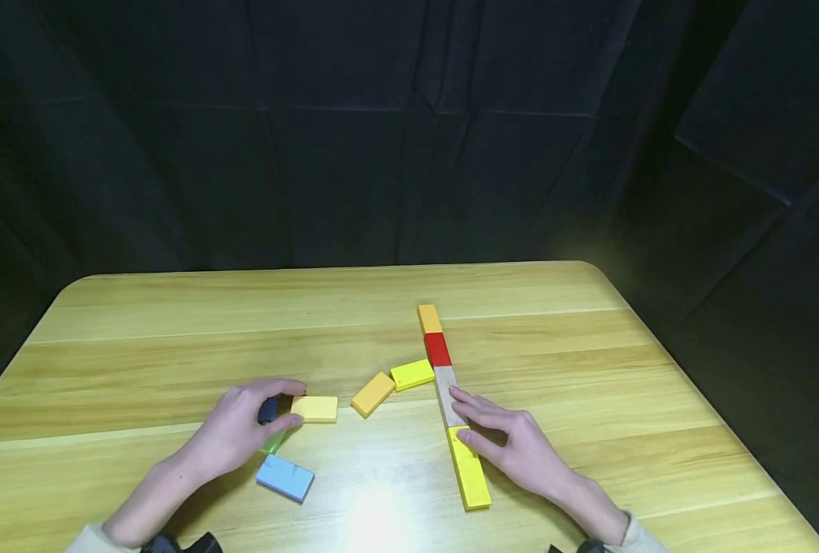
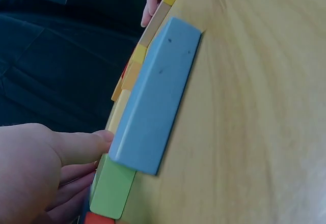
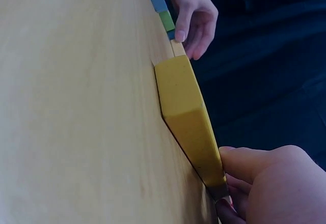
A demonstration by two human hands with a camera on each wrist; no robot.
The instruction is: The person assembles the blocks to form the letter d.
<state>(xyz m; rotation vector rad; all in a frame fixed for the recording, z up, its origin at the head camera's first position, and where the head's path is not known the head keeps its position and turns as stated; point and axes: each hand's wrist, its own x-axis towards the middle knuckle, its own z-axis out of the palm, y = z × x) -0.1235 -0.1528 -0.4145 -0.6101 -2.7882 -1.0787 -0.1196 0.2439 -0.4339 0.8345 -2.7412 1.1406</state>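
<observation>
My left hand [image 1: 233,430] pinches the left end of a pale yellow block [image 1: 317,409] between thumb and fingers. Under that hand, a dark blue block [image 1: 267,410] and a green block [image 2: 113,187] are partly hidden. A light blue block [image 1: 285,478] lies nearer the front. On the right, a row runs from an orange block [image 1: 429,319] through a red block [image 1: 438,349] and a grey block [image 1: 448,395] to a yellow block [image 1: 468,470]. My right hand [image 1: 523,449] rests beside this row, fingertips at the grey block and thumb touching the yellow one.
Between the hands, a second orange block [image 1: 373,394] and a smaller-looking yellow block [image 1: 412,374] lie at an angle, the latter reaching the row. Another red block [image 2: 99,218] shows below the green one. A dark curtain [image 1: 326,153] hangs behind the wooden table [image 1: 174,322].
</observation>
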